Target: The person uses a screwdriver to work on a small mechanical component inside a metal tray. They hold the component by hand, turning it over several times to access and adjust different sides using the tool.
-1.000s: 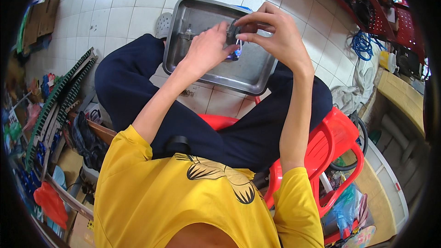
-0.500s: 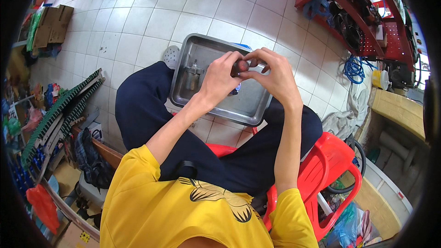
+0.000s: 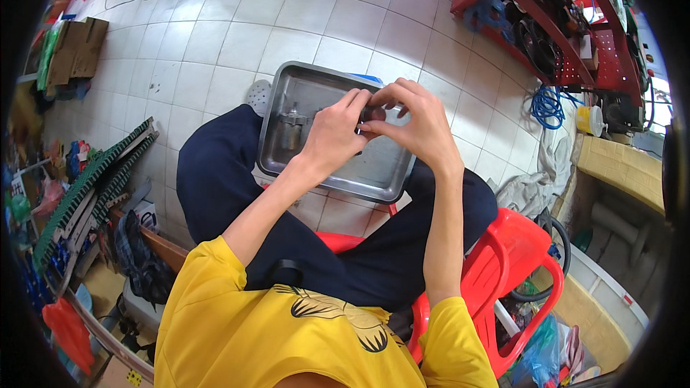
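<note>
left hand (image 3: 335, 129) and right hand (image 3: 418, 123) pinching a dark part (image 3: 373, 114), long axis hidden! the tray (image 3: 368, 171) holds a metal part (image 3: 292, 131), tip pointing away.

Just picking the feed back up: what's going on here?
A person is working bare-handed: the left hand and right hand meet above a metal tray. Whatever is between them is mostly hidden, so I can't tell what it is. A metal part sits in the left side of the tray, touched by neither hand.
</note>
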A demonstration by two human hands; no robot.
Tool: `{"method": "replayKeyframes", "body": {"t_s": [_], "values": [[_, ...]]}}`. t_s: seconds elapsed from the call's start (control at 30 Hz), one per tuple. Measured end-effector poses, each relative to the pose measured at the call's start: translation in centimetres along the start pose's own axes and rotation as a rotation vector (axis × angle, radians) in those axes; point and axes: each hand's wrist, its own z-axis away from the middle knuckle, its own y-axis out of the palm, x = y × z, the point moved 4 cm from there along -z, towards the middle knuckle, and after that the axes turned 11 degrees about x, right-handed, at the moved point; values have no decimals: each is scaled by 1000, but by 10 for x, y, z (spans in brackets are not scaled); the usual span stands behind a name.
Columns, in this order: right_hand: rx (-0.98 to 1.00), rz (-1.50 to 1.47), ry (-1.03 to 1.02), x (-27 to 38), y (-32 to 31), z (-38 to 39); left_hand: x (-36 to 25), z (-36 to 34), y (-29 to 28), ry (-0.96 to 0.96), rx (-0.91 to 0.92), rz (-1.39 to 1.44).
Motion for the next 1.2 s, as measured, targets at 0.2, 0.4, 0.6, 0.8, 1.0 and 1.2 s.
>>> {"method": "replayKeyframes", "body": {"t_s": [0.2, 0.4, 0.6, 0.8, 1.0, 1.2], "values": [[8, -231, 23, -9, -1, -7, 20, -3, 1, -83, 41, 303], [-23, -368, -8, -2, 4, -9, 19, -7, -12, -47, 30, 157], [27, -105, 81, 1, 9, -12, 18, -8, -14, -167, 49, 106], [66, -180, -20, 1, 11, -9, 25, -9, -10, -162, 94, 412], [16, -142, 36, 2, 12, -13, 22, -6, -11, -173, 59, 291], [20, -172, -14, -7, 13, -11, 20, -11, -14, -84, 45, 257]]}}
